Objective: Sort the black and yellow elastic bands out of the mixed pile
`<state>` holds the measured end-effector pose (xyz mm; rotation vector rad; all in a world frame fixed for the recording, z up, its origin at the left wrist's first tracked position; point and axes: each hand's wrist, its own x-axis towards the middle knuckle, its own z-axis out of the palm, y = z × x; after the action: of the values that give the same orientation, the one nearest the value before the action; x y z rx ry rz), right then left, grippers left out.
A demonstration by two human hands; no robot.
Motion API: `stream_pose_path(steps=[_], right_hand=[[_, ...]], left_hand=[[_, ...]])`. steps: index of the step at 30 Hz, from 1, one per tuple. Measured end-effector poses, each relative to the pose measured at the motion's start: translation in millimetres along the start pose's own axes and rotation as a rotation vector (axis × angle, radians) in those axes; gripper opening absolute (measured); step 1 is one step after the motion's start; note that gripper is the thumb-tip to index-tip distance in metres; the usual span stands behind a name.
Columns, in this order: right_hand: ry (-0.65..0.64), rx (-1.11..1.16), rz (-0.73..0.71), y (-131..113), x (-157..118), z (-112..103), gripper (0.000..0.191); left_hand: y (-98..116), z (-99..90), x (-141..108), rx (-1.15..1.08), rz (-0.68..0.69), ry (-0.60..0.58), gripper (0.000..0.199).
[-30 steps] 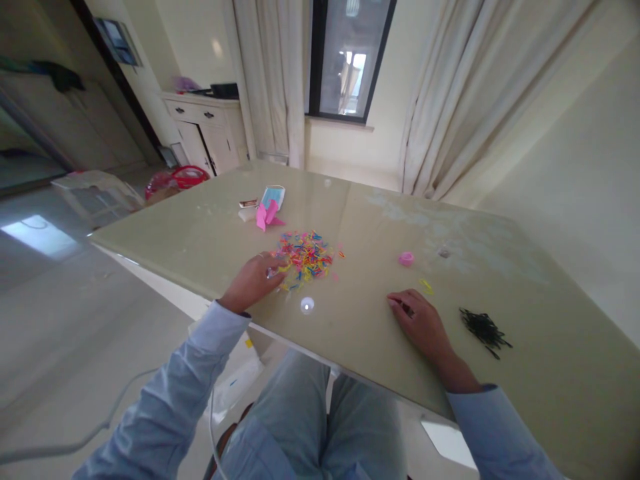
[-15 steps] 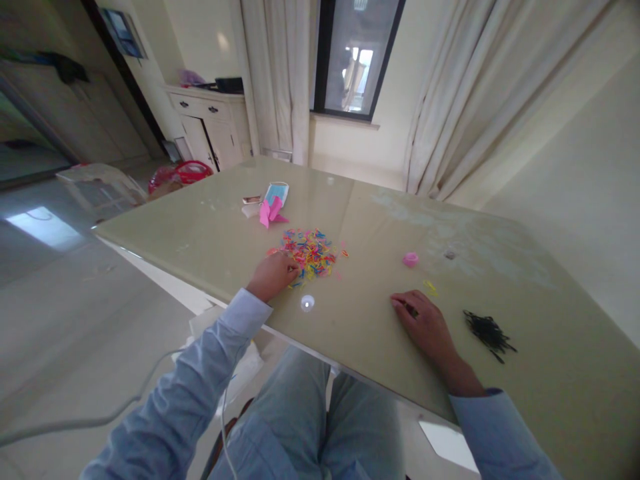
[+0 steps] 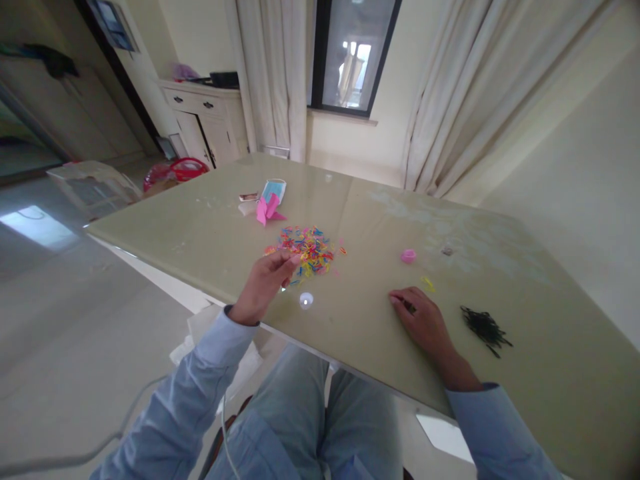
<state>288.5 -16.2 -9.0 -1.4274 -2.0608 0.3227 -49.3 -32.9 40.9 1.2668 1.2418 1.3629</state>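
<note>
A loose pile of small colourful rubber bands (image 3: 311,248) lies on the glossy table. At the pile's near left edge, my left hand (image 3: 270,279) is raised slightly, thumb and forefinger pinched together; whatever is between them is too small to make out. My right hand (image 3: 421,319) rests on the tabletop with its fingers curled in, and their contents are hidden. Just beyond it are a few yellow bands (image 3: 427,284) and a pink bundle (image 3: 408,256). To its right lies a heap of black strands (image 3: 485,328).
Behind the pile are a pink folded piece (image 3: 268,210) and a blue face mask (image 3: 275,191). A small clear round disc (image 3: 306,301) sits near the front edge of the table (image 3: 165,247). A cable (image 3: 95,457) runs at lower left.
My left hand has drawn back and lifted from the pile toward me, its fingertips now pinched and in clearer view. My right hand stays in place. The view has shifted slightly.
</note>
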Motion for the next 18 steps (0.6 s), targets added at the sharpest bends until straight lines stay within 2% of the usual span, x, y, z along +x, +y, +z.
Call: stream_pose_path(steps=[4,7,12,18], right_hand=[[-0.001,0.003,0.006,0,0,0,0.024],[0.005,0.003,-0.003,0,0,0,0.023],[0.007,-0.033,-0.020,-1,0,2,0.023],[0.003,-0.070,-0.014,-4,-1,3,0.022]], left_hand=[[13,15.8,-16,-0.390,-0.160,-0.080,0.033],[20,28.0,-22,-0.587,-0.259,-0.125,0.031],[30,48.8,-28,-0.740,-0.332,-0.215,0.027],[40,72.8,-27,-0.814,-0.378,-0.278,0.023]])
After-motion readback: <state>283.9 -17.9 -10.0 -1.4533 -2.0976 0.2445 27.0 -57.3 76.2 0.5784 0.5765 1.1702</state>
